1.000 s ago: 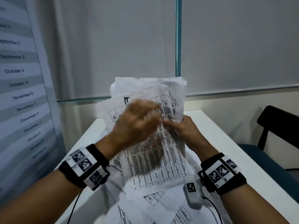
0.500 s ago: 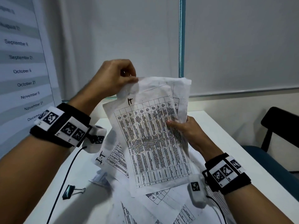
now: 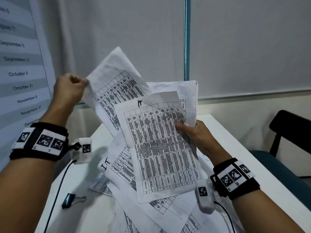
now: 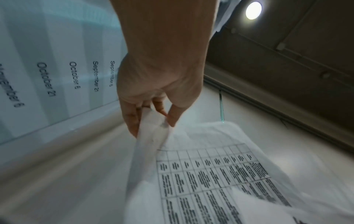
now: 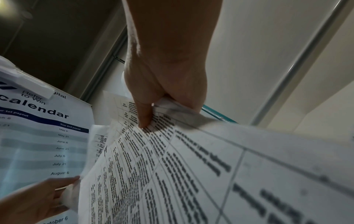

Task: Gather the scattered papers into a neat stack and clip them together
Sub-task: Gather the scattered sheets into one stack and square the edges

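My left-hand fingers (image 4: 132, 119) and thumb pinch the corner of one crumpled white sheet printed with a black table (image 3: 116, 84), and my left hand (image 3: 69, 89) lifts it up on the left, tilted, so its lower part tucks behind the bundle in my other hand. My right hand (image 3: 197, 137) grasps a raised bundle of white printed table sheets (image 3: 161, 148) by its right edge, thumb pressed flat on the front page and the other fingers curled behind; the front page carries a handwritten mark at its top. Under both, more loose white printed pages (image 3: 127, 167) lie fanned and overlapping across the middle and near part of the white table (image 3: 235, 148), one of them marked with large handwritten letters. A black binder clip with silver wire handles (image 3: 71, 200) lies on the table at the near left, apart from the pages. A pale striped wall calendar listing dates (image 3: 21, 73) hangs on the left, and a black chair with a teal seat (image 3: 286, 158) stands at the right of the table.
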